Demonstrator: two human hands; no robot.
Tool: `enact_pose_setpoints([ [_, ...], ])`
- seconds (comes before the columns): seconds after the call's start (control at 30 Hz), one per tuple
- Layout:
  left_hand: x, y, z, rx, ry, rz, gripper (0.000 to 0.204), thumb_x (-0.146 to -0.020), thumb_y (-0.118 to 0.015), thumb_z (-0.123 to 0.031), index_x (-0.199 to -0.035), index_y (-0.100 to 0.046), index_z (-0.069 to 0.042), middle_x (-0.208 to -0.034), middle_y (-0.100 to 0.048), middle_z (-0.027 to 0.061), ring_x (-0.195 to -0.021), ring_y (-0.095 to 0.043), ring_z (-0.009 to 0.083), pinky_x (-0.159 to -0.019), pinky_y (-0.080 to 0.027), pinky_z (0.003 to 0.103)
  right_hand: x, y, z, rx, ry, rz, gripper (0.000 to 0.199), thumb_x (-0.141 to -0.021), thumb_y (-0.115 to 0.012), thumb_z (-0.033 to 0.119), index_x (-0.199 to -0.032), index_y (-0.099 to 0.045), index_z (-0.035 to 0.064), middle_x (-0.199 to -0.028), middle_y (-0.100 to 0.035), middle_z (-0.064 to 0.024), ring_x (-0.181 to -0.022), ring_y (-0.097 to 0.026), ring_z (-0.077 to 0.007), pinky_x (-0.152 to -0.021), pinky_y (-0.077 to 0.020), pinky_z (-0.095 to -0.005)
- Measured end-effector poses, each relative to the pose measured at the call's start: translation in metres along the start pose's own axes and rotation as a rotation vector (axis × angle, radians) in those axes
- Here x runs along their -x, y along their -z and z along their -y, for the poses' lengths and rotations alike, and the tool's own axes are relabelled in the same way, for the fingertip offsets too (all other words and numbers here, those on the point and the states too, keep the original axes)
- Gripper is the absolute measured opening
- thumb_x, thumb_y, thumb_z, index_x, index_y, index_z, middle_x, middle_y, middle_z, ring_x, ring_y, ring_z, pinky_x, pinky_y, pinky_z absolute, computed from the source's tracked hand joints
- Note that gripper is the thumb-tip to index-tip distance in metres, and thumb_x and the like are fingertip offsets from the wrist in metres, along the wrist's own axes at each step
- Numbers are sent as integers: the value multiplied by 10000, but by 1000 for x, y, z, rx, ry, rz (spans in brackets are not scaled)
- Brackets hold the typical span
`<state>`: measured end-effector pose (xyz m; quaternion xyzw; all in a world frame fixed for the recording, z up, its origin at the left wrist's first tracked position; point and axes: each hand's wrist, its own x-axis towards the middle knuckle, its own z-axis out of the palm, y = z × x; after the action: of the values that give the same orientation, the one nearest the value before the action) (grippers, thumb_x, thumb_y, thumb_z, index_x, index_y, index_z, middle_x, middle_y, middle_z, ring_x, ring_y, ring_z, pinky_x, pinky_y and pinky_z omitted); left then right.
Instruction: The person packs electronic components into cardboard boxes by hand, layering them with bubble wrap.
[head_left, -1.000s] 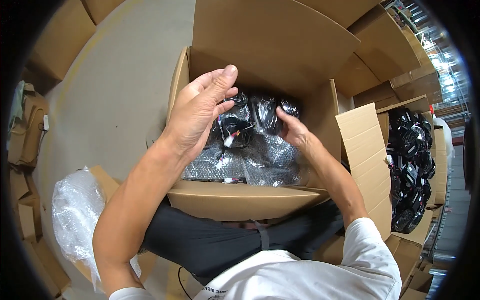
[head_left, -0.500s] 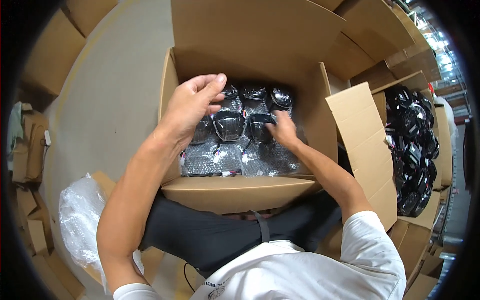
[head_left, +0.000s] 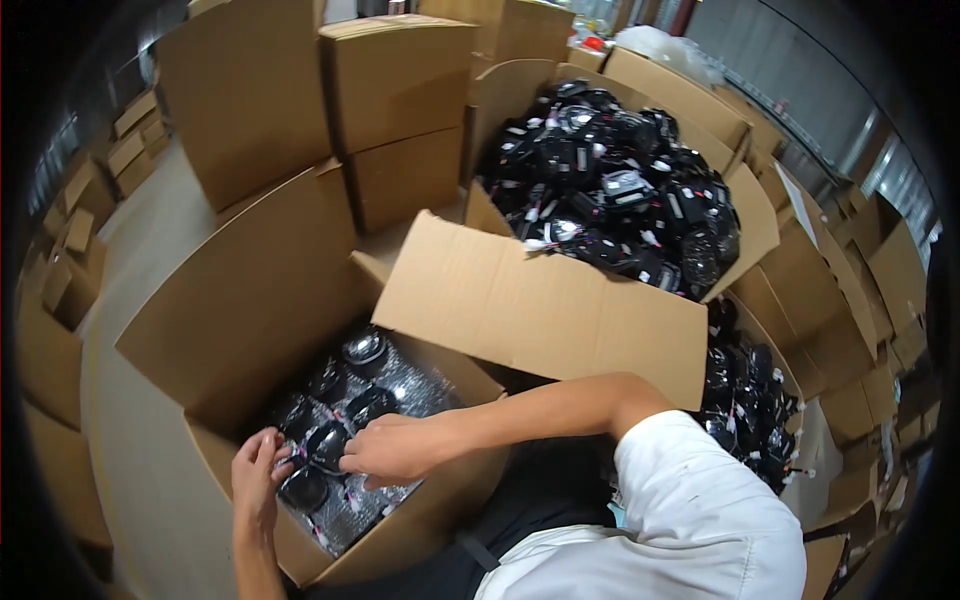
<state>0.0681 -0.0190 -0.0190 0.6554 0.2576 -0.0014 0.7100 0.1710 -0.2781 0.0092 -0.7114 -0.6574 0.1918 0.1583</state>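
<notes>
Left hand (head_left: 256, 470): we bend its fingers toward the thumb, leaving a narrow gap, at the left of the units; we cannot tell whether it pinches anything.
Right hand (head_left: 395, 447): we reach it in from the right, palm down, its fingers curled over the units; its fingertips are partly hidden, so we cannot tell whether it holds one.
Units (head_left: 327, 449): we see these glossy black pieces inside the box, one of them between our two hands, others above and below it.
Wires (head_left: 284, 454): we see thin coloured ones with pale ends beside our left fingertips.
Bubble wrap (head_left: 418, 384): we see it around and under the units.
Box (head_left: 440, 532): we have it open just before us, its far flap raised.
Sleeve (head_left: 700, 480): white, on our right arm.
Loose flap (head_left: 545, 312): it slants between our box and the second box.
Second box (head_left: 752, 225): farther off, it bears a heap (head_left: 620, 185) of similar black pieces.
Tall boxes (head_left: 400, 100): they stand beyond ours.
Floor (head_left: 165, 235): grey, at our left.
</notes>
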Motion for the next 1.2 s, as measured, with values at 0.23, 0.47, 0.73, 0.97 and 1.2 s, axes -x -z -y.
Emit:
enact_pose_setpoints([
  [0.23,9,-25,-1,-91,40,88,387,-1009,-628,-312,-1231,-614,5,-1083,-642,69,-862,-643,122,-711,-541,244,213,136,-80,488,-420,-739,574,-824,-769,339,-1241,-586,-10,-1216,-622,-189,-1085,-609,-378,-906,-503,-470],
  [0.47,1,-34,10,-42,119,123,385,-1005,-637,-299,-1220,-602,18,-1065,-643,85,-823,-675,146,-677,-551,244,316,136,-187,476,-965,-769,152,-871,-681,219,-883,-679,68,-803,-700,-181,-760,-684,-399,-674,-544,-486],
  [0.73,-11,-42,20,-90,182,94,371,-998,-652,-271,-1202,-606,36,-1022,-645,69,-805,-668,145,-649,-527,235,245,193,-249,938,-914,-15,170,-842,-630,131,-924,-769,79,-1008,-737,-130,-944,-724,-311,-765,-588,-413],
  [0.97,-10,-47,36,-188,163,131,368,-1000,-645,-229,-1217,-615,68,-977,-676,84,-807,-656,134,-685,-525,239,231,186,-352,866,-1133,248,225,-894,-599,184,-985,-784,93,-1051,-754,-128,-965,-735,-299,-801,-586,-440],
  [1.2,8,-55,18,-265,127,172,364,-986,-642,-187,-1230,-610,82,-1022,-688,107,-869,-682,165,-761,-545,282,226,185,-355,1052,-986,-84,178,-953,-505,119,-1067,-589,9,-812,-726,-151,-733,-740,-300,-592,-586,-399],
])
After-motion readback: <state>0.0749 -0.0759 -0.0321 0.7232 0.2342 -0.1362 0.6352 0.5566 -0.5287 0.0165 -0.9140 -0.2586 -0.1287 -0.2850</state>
